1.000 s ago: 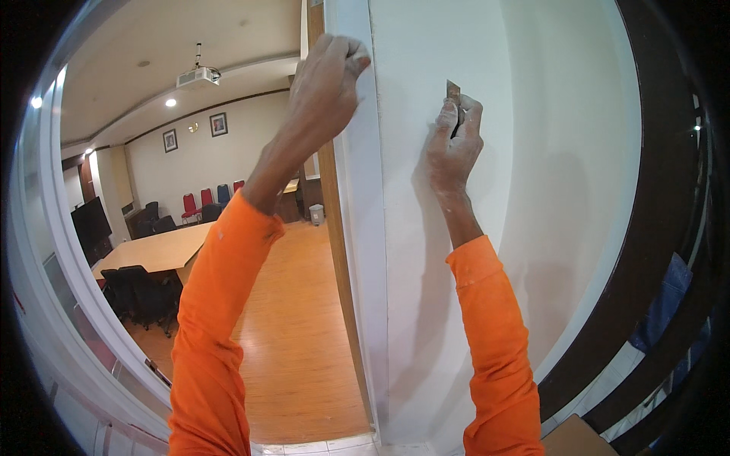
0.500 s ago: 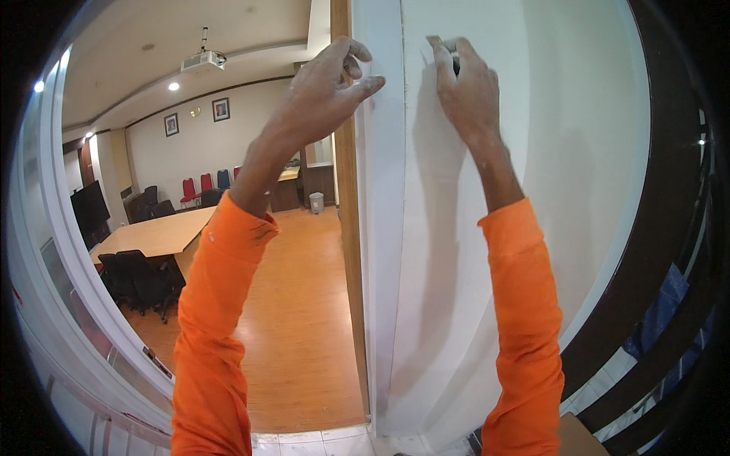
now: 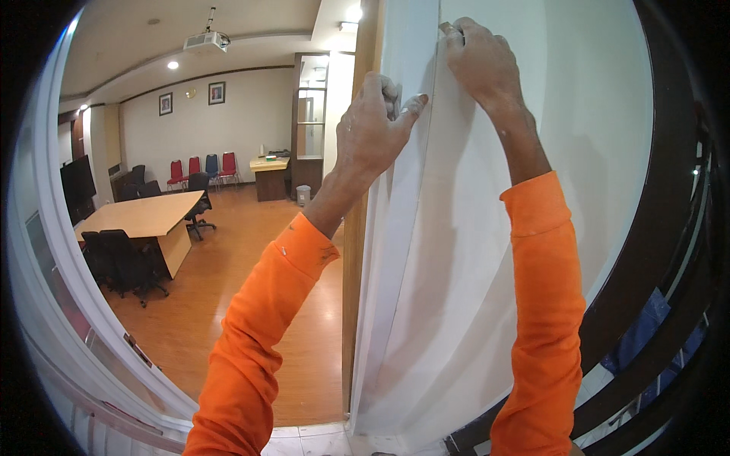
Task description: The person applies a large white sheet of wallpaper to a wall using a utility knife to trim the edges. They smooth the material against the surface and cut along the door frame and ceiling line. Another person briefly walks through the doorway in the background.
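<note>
My right hand (image 3: 483, 64) is raised high against the white wall panel (image 3: 487, 190), its fingers closed on a small flat scraper (image 3: 446, 28). Only the scraper's tip shows; the fingers hide the rest. The tip is beside the seam where the panel meets the white door frame (image 3: 407, 182). Lower and to the left, my left hand (image 3: 372, 125) is in front of the frame, its thumb pointing at the seam. Its fingers are loosely curled, apart from the thumb, and smeared with whitish-grey residue. I see nothing held in it.
Through the doorway at left is a room with a wooden table (image 3: 144, 211), black office chairs (image 3: 125, 262), a small desk (image 3: 270, 175) and a bin (image 3: 303, 195). A projector (image 3: 205, 42) hangs from the ceiling. Dark curved slats (image 3: 646, 251) border the right side, with blue material behind.
Both hands have shifted right in the view. My left hand is lower and my right hand slightly higher, still with the scraper. The view has turned, showing more of the room.
</note>
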Demonstrator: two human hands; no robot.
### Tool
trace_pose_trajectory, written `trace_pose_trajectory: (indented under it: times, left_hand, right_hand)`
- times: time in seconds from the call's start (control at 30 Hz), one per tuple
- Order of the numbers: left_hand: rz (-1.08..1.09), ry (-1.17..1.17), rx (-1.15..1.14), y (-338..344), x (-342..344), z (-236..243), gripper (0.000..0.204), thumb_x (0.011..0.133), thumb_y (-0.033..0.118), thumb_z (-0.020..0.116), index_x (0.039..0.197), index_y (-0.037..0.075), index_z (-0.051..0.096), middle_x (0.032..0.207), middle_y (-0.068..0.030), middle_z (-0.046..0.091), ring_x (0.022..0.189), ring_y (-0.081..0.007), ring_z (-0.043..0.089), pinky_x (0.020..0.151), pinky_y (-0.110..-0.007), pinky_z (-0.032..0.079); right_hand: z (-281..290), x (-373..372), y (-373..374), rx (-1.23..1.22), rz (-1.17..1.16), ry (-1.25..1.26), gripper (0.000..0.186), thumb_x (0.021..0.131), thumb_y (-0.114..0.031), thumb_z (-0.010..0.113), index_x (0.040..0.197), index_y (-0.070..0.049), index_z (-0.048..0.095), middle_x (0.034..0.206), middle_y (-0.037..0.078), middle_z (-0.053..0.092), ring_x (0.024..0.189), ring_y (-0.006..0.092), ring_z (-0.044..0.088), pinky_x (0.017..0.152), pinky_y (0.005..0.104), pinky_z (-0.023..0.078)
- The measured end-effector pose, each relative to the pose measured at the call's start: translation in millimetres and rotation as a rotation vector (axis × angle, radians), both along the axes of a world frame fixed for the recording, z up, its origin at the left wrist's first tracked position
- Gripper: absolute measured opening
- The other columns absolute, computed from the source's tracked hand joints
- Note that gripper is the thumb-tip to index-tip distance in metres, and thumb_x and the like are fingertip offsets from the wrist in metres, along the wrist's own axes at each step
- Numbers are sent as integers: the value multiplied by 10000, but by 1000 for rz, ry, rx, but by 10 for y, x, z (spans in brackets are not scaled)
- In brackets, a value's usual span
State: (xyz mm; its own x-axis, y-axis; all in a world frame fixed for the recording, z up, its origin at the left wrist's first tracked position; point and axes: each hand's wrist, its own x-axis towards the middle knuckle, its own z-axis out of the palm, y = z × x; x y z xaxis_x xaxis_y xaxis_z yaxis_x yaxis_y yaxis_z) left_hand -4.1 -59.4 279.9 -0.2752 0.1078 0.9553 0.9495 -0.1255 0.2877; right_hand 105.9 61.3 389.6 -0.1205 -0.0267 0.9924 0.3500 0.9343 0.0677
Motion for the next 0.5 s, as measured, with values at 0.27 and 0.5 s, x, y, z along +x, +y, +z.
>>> trace_pose_trajectory:
  times: [0.27,0.5]
  left_hand:
    - [82,152,204,254,-105,-69,497,899,454,780,1000,23,555,959,-103,552,901,-236,553,801,-405,485]
    - [58,147,207,304,-168,-143,530,886,458,789,1074,21,554,1016,-111,519,957,-243,529,850,-411,475]
  right_hand:
    - [428,227,91,278,-157,-209,411,1024,-292,443,1164,-12,709,1167,228,707,1068,433,663,1003,512,492]
    - [359,282,32,50,-8,-194,443,1035,-314,451,1231,6,684,1163,223,710,1091,387,666,1025,459,492]
